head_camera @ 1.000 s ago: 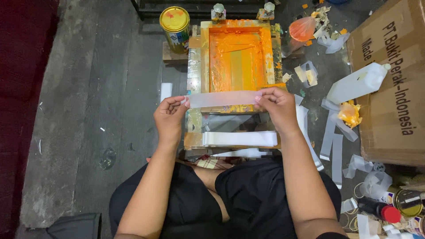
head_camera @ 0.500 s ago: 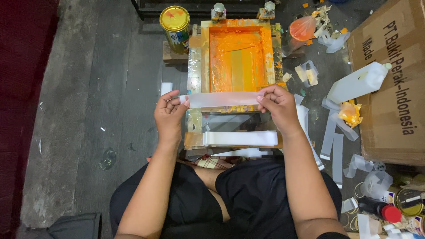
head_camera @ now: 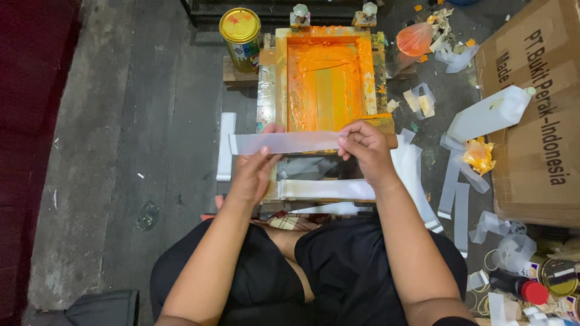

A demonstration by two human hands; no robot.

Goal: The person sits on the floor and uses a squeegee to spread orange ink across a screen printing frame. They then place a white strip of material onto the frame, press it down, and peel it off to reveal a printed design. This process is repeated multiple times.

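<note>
Both hands hold one pale, see-through strip (head_camera: pixel 284 142) flat and level across the near end of the printing frame. Left hand (head_camera: pixel 254 172) is closed on the strip just left of its middle, thumb up over the top edge, so the strip's left end juts free toward 9 o'clock. Right hand (head_camera: pixel 362 148) pinches the strip's right end between thumb and fingertips.

Just past the strip, at 12 o'clock, lies the printing frame (head_camera: pixel 326 78), its inside smeared with orange ink, a cleaner yellowish band down the middle. Two metal clamps (head_camera: pixel 301 13) sit at its far edge. Below the hands, toward 6 o'clock, another white strip (head_camera: pixel 320 189) lies across a small work stand, above the person's knees in black shorts (head_camera: pixel 338 271).

At 11 o'clock a yellow-lidded tin can (head_camera: pixel 240 30) stands beside the frame. At 9 o'clock one white strip (head_camera: pixel 225 145) lies lengthwise on the grey floor (head_camera: pixel 121 151). At 3 o'clock more loose strips (head_camera: pixel 456 193) are scattered on the floor, with an orange-stained crumpled wad (head_camera: pixel 477 154) and a white plastic bottle (head_camera: pixel 492 113) lying on its side. Beyond them sits a brown cardboard box (head_camera: pixel 538 102). At 1 o'clock is an orange-stained plastic bag (head_camera: pixel 415 39). At 4 o'clock, a dark bottle with a red cap (head_camera: pixel 519 288) lies among tape rolls.
</note>
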